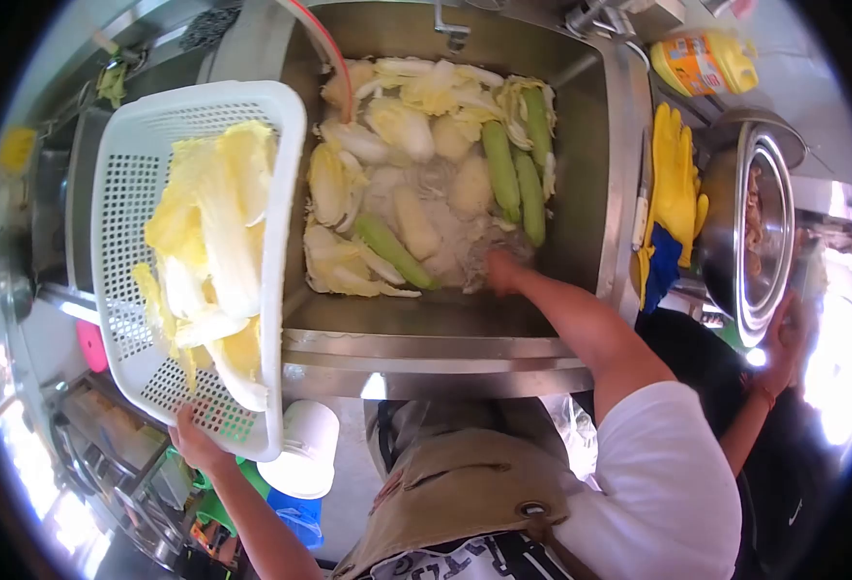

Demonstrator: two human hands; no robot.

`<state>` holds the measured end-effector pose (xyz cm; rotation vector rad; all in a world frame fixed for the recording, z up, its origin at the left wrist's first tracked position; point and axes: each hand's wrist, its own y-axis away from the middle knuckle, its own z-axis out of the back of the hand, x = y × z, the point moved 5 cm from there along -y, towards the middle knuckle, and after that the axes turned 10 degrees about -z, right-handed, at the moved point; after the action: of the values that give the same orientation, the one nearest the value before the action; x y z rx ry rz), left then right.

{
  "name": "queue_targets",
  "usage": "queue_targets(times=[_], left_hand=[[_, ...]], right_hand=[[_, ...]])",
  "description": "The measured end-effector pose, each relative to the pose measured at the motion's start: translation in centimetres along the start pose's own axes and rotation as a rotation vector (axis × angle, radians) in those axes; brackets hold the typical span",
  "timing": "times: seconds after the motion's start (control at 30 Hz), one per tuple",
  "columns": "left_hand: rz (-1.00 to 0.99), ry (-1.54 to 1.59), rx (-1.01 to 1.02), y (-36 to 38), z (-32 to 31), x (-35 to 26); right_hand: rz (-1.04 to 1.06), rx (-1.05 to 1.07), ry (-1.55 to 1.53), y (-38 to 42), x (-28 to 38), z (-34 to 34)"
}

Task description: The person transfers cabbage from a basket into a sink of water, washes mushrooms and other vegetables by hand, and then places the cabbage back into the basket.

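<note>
My left hand (195, 441) is closed on the near rim of a white plastic basket (286, 126), which tilts beside the sink. Yellow and white napa cabbage leaves (223, 232) lie inside it. My right hand (505, 272) reaches into the water of a steel sink (576, 193). Its fingers are hidden by grey, churned water, so I cannot see what they hold. Around it float long green gourds (500, 169), another green gourd (392, 249) nearer the left, pale peeled potatoes (414, 222) and more napa cabbage (402, 126).
A red-edged hose (334, 58) hangs into the sink. At right are yellow rubber gloves (675, 174), a yellow bottle (705, 65) and a steel bowl (769, 232) of brownish food. Another person's hand (784, 338) is by the bowl. A white bucket (302, 449) stands below the basket.
</note>
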<state>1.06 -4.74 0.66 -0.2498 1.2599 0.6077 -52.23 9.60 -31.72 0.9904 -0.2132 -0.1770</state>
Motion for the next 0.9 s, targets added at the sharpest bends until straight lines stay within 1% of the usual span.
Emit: queue_targets(times=[0.1, 0.13, 0.2, 0.3, 0.33, 0.4, 0.43, 0.47, 0.53, 0.57, 0.63, 0.7, 0.73, 0.8, 0.87, 0.9], left_hand=[[0.006, 0.026, -0.013, 0.1, 0.1, -0.2], [0.006, 0.031, -0.001, -0.2, 0.5, 0.2], [0.027, 0.042, 0.009, -0.1, -0.4, -0.2], [0.011, 0.086, 0.011, 0.2, -0.6, -0.4], [0.017, 0.044, -0.017, 0.2, -0.6, -0.4], [-0.004, 0.047, -0.008, 0.1, -0.4, -0.4], [-0.015, 0.046, 0.002, -0.1, -0.3, -0.3], [-0.013, 0.062, 0.004, -0.2, -0.3, 0.0], [-0.006, 0.084, 0.042, -0.3, -0.2, 0.1], [-0.003, 0.097, 0.063, -0.5, -0.2, 0.2], [-0.003, 0.093, 0.013, -0.4, -0.3, 0.1], [0.001, 0.062, -0.056, -0.2, -0.3, 0.1], [-0.01, 0.093, -0.028, -0.3, -0.2, 0.3], [0.003, 0.087, -0.032, -0.1, -0.3, 0.0], [0.01, 0.101, -0.028, -0.1, -0.3, 0.2], [0.01, 0.122, -0.015, -0.1, -0.4, 0.2]], right_hand=[[-0.371, -0.273, -0.482, -0.7, -2.4, 1.0], [-0.231, -0.19, -0.383, -0.8, -1.0, 0.0], [0.035, -0.047, -0.168, 2.0, 3.1, 3.4], [-0.132, -0.475, -0.92, 6.9, 5.7, 13.3], [-0.062, -0.535, -1.061, 8.6, 6.9, 16.7], [0.176, -0.586, -1.335, 13.7, 11.0, 23.8], [0.346, -0.573, -1.461, 17.0, 14.2, 27.1], [0.49, -0.602, -1.501, 19.9, 17.1, 29.6], [0.724, -0.191, -1.652, 23.5, 22.7, 31.6], [0.802, -0.188, -1.516, 24.6, 25.0, 32.3], [0.859, -0.35, -1.389, 25.0, 25.9, 33.3], [0.817, -0.668, -1.392, 23.0, 24.5, 33.4], [0.657, -0.824, -1.453, 20.4, 22.3, 32.4], [0.263, -0.55, -1.681, 12.5, 18.1, 28.3], [0.008, -0.459, -1.187, 3.7, 18.1, 20.4], [0.098, -0.491, -0.954, 1.1, 19.6, 16.7]])
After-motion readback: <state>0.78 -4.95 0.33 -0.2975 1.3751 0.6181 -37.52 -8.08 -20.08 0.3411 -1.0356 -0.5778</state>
